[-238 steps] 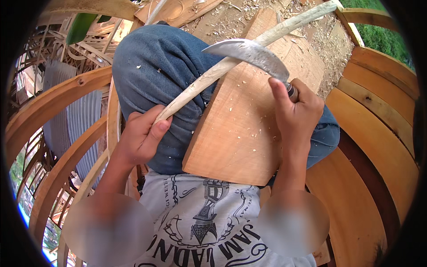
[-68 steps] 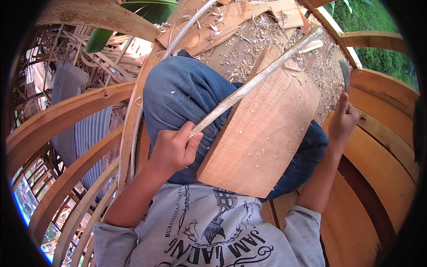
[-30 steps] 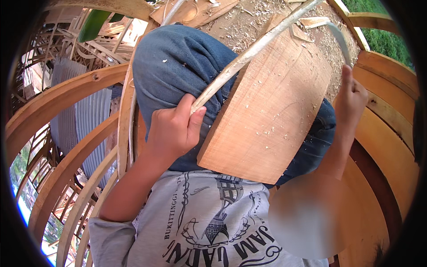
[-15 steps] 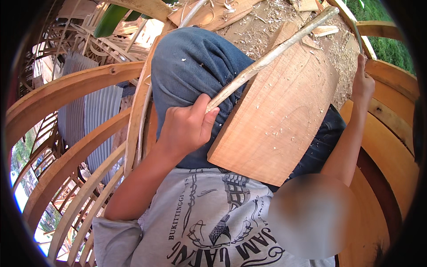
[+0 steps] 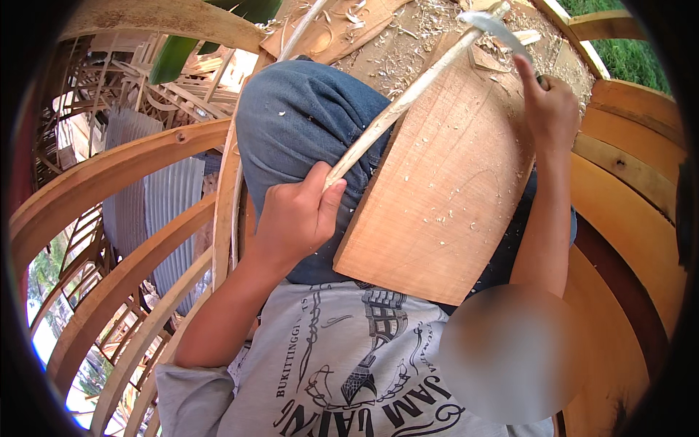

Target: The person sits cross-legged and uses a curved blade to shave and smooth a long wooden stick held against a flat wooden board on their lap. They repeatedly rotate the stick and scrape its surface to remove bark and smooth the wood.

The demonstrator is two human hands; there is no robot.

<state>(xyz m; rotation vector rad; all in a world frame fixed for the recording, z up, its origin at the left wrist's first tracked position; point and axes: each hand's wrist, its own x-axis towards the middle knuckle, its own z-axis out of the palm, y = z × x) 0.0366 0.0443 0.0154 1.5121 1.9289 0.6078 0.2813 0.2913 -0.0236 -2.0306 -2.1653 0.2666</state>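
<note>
My left hand [image 5: 297,215] is closed round the near end of a pale whittled wooden stick [image 5: 408,96], thumb on top. The stick slants up and away to the right, over my jeans-clad knee and along the left edge of a broad wooden board [image 5: 444,186]. This board lies tilted across my lap, dotted with small shavings. Above its far right part, my right hand [image 5: 551,102] grips a knife by its dark handle, index finger stretched toward the blade. The knife's curved metal blade [image 5: 496,30] crosses the stick near its far end; whether it touches is hard to tell.
Wood shavings [image 5: 408,36] litter the floor ahead, beside a flat plank [image 5: 338,33]. Curved timber ribs [image 5: 109,171] rise at my left, with corrugated sheets [image 5: 171,218] beyond. Curved planking [image 5: 626,211] walls my right side.
My right hand has swung inward to the left, bringing the knife from the far right edge across to the stick's far end. The stick and left hand have shifted slightly left.
</note>
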